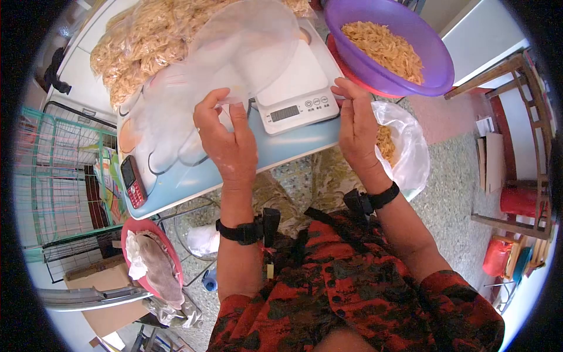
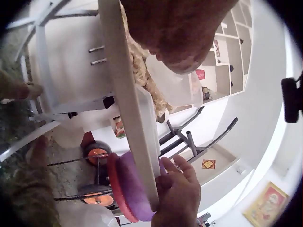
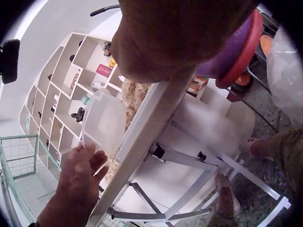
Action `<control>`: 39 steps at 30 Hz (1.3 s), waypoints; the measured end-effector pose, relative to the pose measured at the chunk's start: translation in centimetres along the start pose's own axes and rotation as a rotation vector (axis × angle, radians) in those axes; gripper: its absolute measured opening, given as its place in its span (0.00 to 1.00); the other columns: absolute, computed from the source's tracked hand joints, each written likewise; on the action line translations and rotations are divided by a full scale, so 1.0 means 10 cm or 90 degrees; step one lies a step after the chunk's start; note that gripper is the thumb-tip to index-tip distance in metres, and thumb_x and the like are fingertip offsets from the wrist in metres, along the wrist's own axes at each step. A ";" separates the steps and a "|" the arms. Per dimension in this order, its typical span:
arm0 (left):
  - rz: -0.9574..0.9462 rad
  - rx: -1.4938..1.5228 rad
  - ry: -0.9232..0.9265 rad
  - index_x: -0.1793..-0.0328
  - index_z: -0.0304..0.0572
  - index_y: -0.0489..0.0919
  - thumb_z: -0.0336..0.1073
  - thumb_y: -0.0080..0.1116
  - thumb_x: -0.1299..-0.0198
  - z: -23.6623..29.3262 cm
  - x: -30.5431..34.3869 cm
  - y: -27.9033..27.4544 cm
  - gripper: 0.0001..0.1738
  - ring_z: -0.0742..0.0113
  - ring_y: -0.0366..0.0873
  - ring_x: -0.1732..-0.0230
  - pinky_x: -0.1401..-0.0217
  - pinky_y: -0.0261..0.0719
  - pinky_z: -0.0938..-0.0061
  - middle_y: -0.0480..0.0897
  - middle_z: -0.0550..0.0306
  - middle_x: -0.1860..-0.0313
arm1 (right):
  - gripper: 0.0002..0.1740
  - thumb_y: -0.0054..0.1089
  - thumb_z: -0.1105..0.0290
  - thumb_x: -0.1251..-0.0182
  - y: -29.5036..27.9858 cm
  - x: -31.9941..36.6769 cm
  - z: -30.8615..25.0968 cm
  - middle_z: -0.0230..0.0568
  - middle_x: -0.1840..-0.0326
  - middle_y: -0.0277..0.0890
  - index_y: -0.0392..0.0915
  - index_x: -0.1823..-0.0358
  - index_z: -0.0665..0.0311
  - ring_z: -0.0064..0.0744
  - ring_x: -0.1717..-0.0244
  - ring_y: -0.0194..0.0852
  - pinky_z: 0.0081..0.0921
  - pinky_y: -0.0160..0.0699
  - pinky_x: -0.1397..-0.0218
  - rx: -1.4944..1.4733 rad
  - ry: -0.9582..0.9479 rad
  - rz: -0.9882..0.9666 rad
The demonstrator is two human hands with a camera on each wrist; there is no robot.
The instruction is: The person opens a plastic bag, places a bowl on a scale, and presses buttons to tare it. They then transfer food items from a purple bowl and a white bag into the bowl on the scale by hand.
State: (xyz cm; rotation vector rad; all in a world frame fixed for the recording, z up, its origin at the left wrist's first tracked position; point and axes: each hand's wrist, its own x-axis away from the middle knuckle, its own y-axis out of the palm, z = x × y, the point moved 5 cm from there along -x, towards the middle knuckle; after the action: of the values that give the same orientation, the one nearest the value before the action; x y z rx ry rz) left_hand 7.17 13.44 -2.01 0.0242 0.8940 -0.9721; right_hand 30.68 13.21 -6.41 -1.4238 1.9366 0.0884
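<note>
Between thumb and forefinger, my left hand (image 1: 230,139) (image 2: 177,33) (image 3: 75,184) pinches the near edge of a translucent plastic bag (image 1: 249,44) (image 2: 170,82) (image 3: 105,120). Its rounded, puffed shape partly covers the white kitchen scale (image 1: 299,88), whose display faces me. My right hand (image 1: 359,126) (image 2: 179,194) (image 3: 175,33) is beside the scale's right corner, fingers relaxed, with nothing visible in them. More clear bags (image 1: 170,105) lie on the table left of the scale, blurred together. Filled bags of pale dried flakes (image 1: 146,44) are piled behind them.
A purple basin (image 1: 437,64) of flakes stands at the right on something red. Below it hangs a white bag (image 1: 410,146) with flakes inside. A red phone (image 1: 134,182) lies at the table's left edge; a pink basin (image 1: 176,258) is below.
</note>
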 end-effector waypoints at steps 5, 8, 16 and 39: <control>-0.055 -0.016 0.008 0.44 0.38 0.78 0.37 0.58 0.31 0.16 -0.08 0.05 0.14 0.59 0.76 0.46 0.42 0.75 0.66 0.79 0.51 0.46 | 0.23 0.41 0.83 0.31 -0.01 0.01 0.02 0.53 0.40 0.73 0.69 0.35 0.66 0.47 0.44 0.79 0.39 0.80 0.39 0.000 -0.003 0.008; -0.070 -0.027 0.009 0.44 0.38 0.78 0.37 0.58 0.32 0.18 -0.09 0.08 0.14 0.59 0.76 0.47 0.43 0.75 0.66 0.79 0.50 0.45 | 0.24 0.42 0.84 0.32 -0.02 0.00 0.00 0.54 0.40 0.73 0.69 0.36 0.65 0.48 0.44 0.79 0.39 0.81 0.39 -0.005 0.000 0.013; -0.074 -0.041 0.036 0.44 0.40 0.78 0.34 0.58 0.33 0.26 -0.11 0.10 0.13 0.58 0.77 0.48 0.43 0.75 0.66 0.80 0.51 0.45 | 0.25 0.43 0.86 0.34 -0.01 -0.01 -0.01 0.56 0.41 0.73 0.69 0.36 0.66 0.49 0.45 0.80 0.39 0.82 0.41 -0.002 -0.006 0.012; -0.049 0.033 -0.029 0.35 0.39 0.72 0.34 0.55 0.31 0.18 -0.04 0.13 0.19 0.64 0.78 0.54 0.48 0.76 0.69 0.81 0.52 0.54 | 0.25 0.41 0.86 0.34 -0.02 -0.01 -0.01 0.56 0.41 0.73 0.69 0.36 0.66 0.50 0.45 0.79 0.40 0.80 0.40 -0.006 0.001 0.005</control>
State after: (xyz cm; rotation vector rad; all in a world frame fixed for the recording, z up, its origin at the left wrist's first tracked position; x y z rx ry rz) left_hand 9.15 13.85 -1.04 0.0115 0.8326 -1.0634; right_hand 30.79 13.15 -6.21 -1.4230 1.9452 0.0993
